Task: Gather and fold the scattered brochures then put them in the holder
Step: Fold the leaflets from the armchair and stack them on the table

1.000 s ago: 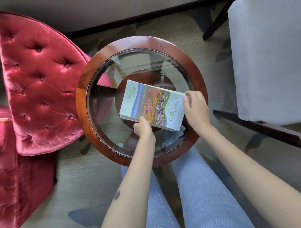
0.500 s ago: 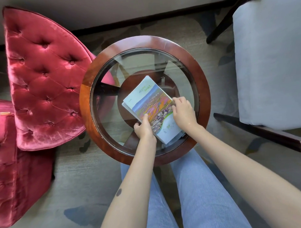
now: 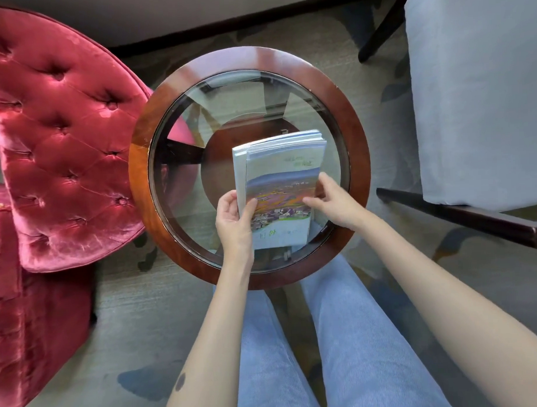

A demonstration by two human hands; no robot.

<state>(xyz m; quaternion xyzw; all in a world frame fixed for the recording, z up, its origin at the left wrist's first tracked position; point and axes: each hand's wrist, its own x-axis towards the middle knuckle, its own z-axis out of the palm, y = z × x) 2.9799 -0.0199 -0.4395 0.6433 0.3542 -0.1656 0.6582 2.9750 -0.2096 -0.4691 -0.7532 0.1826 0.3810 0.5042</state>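
Note:
A stack of folded brochures [image 3: 283, 172] with a colourful landscape cover stands lengthwise above the round glass-topped table [image 3: 155, 140], its far end fanned into several page edges. My left hand [image 3: 234, 216] grips the stack's left edge, thumb on the cover. My right hand [image 3: 337, 201] touches the right edge with fingertips on the cover. No holder is in view.
A red tufted velvet chair [image 3: 61, 134] stands at the left, close to the table's wooden rim. A grey upholstered seat [image 3: 476, 89] with dark wooden frame is at the right. My legs in blue jeans [image 3: 342, 337] are below the table's near edge. Patterned carpet lies underneath.
The brochure stack has been turned from lying crosswise to pointing away from me and lifted. My left hand moved from its near edge to grip its left side; my right hand shifted along the right edge.

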